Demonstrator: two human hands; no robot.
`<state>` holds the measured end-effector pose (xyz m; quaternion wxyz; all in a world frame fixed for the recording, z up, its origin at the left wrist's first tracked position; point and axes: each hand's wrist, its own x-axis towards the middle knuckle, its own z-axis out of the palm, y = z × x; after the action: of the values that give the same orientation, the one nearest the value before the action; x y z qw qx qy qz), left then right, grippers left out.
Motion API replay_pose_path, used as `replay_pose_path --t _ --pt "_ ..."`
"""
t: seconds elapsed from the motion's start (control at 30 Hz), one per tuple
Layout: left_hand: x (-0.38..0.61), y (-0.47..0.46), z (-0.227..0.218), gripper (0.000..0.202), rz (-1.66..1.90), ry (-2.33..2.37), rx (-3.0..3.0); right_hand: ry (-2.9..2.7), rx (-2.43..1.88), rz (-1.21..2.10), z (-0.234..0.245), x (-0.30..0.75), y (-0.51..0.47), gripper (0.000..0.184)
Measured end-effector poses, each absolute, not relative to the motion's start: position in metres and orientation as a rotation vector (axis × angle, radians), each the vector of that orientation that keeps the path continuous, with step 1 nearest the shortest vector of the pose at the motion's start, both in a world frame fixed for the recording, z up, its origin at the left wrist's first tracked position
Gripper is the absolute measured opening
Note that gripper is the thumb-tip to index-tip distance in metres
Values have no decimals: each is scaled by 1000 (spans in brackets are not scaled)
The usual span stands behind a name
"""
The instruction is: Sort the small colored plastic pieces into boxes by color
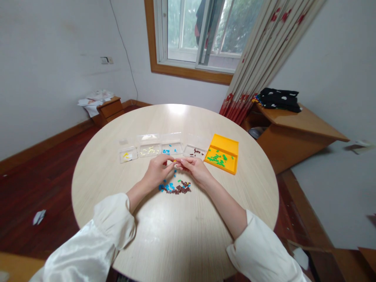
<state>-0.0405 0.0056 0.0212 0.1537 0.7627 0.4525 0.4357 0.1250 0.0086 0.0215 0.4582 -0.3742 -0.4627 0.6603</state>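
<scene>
A small yellow piece, apparently a plastic toy brick, is held between the fingertips of both hands, above the middle of the table. Only a bright fleck shows past the fingers, too little to tell its shape, which way it points or its long axis. The left hand pinches it from one side, thumb and forefinger drawn together; the right hand pinches it from the other, thumb pressed toward the fingers.

Just nearer the wearer lies a loose pile of toy bricks, small, hard-edged and mostly rectangular, blue toward the left and dark brown toward the right, with a green one among them. Beyond the hands, a row of clear, shallow plastic boxes holds yellow, cream, blue and brown pieces by turns. At its right end an opaque yellow plastic case stands open, set slightly askew, green pieces scattered inside. Everything rests on a round table with a pale, smooth, faintly streaked wood-grain top. The loose sleeves are white and satiny.
</scene>
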Motion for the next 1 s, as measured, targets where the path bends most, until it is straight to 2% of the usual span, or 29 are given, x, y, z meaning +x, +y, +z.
replay_pose_path --t 0.33,0.53,0.73,1.0 --pt "-38 4 27 9 1180 1300 2104 -1296 -941 1623 23 130 10 39" --pt "-43 8 27 6 1182 1383 1995 -1729 -1119 1472 38 155 11 17" --pt "-48 14 21 6 1205 1423 1922 -1947 -1282 1504 44 169 10 6" --pt "-48 15 21 2 1142 1431 1928 -2036 -1306 1498 43 166 9 15"
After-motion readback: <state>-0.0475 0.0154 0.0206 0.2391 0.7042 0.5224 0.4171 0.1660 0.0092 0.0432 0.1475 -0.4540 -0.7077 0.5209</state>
